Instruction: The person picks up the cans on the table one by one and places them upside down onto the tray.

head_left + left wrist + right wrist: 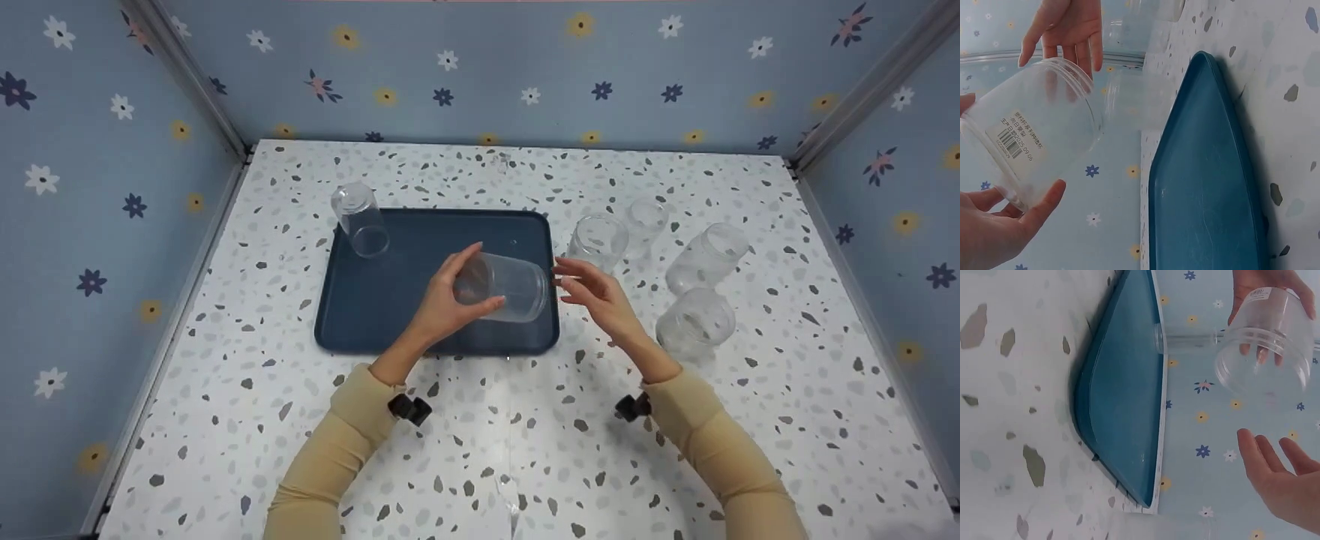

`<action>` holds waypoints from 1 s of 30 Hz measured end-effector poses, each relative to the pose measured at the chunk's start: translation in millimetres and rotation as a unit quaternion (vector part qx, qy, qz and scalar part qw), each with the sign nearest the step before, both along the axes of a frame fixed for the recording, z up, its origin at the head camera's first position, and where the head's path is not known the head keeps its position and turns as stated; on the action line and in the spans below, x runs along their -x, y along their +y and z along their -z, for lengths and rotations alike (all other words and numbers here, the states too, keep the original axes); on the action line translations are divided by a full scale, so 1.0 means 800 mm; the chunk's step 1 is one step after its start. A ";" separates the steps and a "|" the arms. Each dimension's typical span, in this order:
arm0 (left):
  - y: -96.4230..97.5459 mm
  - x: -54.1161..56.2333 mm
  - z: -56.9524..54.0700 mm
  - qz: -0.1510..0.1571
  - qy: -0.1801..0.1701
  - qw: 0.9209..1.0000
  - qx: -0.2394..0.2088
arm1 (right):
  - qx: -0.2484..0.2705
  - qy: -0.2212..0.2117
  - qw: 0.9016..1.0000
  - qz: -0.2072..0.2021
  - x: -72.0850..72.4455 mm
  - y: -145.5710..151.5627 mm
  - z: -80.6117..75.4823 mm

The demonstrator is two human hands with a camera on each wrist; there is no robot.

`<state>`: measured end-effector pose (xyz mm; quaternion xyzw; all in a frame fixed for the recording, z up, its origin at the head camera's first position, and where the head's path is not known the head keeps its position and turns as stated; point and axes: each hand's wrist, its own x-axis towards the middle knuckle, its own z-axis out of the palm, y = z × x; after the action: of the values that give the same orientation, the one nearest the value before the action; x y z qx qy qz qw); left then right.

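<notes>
My left hand [442, 304] grips a clear plastic cup [517, 289] round its base, holding it on its side above the blue tray [390, 315]. Its open rim points toward my right hand [604, 300], which is apart from it with fingers spread and nothing held. In the left wrist view a white label with a barcode [1016, 143] shows on the wall of the cup. The right wrist view shows the cup's rim [1264, 363] near my right fingertips. At the tray's back left corner another clear cup [361, 221] stands upside down.
Right of the tray stand several clear cups, among them a wide one [598, 240], a small one [646, 221], a tall one [705, 259] and a near one [694, 326]. Flowered panels [480, 75] wall in the speckled table [465, 465] at the back and sides.
</notes>
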<state>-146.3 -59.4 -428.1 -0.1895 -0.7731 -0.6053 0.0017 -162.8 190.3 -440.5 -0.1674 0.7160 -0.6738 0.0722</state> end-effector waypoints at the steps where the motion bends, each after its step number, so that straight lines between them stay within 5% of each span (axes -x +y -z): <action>1: -0.002 0.005 0.005 -0.006 -0.005 1.000 0.011 | -0.020 0.007 1.000 0.010 0.001 0.000 -0.006; 4: -0.007 0.021 0.020 -0.022 -0.025 0.998 0.044 | -0.074 0.022 0.997 0.032 0.005 -0.001 -0.025; 8: -0.010 0.033 0.016 -0.039 -0.049 0.994 0.085 | -0.129 0.047 0.989 0.051 0.016 0.004 -0.032; 17: -0.014 0.069 0.014 -0.059 -0.090 0.984 0.140 | -0.210 0.041 0.973 0.082 0.057 0.019 -0.011; 30: -0.020 0.108 0.007 -0.076 -0.099 0.972 0.200 | -0.348 0.091 0.928 0.100 0.085 0.026 -0.013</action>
<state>-233.0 -75.5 -433.5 -0.0662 -0.8871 -0.4520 -0.0668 -230.4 211.1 -430.0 -0.1198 0.9219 -0.3684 -0.0071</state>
